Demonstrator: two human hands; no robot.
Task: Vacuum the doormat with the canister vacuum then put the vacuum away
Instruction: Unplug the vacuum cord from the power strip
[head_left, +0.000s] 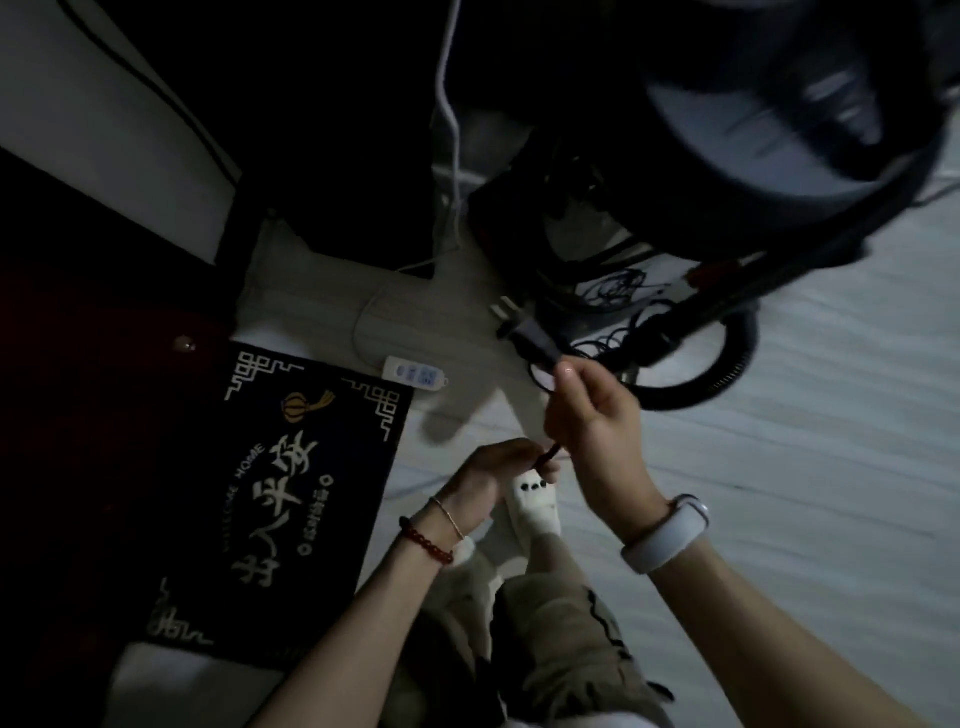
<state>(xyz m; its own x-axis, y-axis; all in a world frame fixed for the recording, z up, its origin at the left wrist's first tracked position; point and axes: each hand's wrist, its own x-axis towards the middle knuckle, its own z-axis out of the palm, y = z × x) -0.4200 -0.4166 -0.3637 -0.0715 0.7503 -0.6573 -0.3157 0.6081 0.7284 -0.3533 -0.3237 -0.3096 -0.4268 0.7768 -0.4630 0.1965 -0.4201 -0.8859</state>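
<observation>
A black doormat (291, 499) with white and gold characters lies on the floor at the left. The dark canister vacuum (779, 119) stands at the upper right, its black hose (727, 364) curling on the floor below it. My right hand (587, 415) pinches the vacuum's black power cord just behind the plug (524, 327), whose prongs point up and left. My left hand (498, 467) grips the same cord lower down, near my white slipper (535, 504). A white power strip (415, 373) lies by the mat's top edge, left of the plug.
A white cable (452, 104) hangs down at the top middle and runs to the power strip. Loose black wires (618, 291) tangle under the vacuum. A dark red door or panel (78, 364) borders the mat at the left. The floor is pale tile.
</observation>
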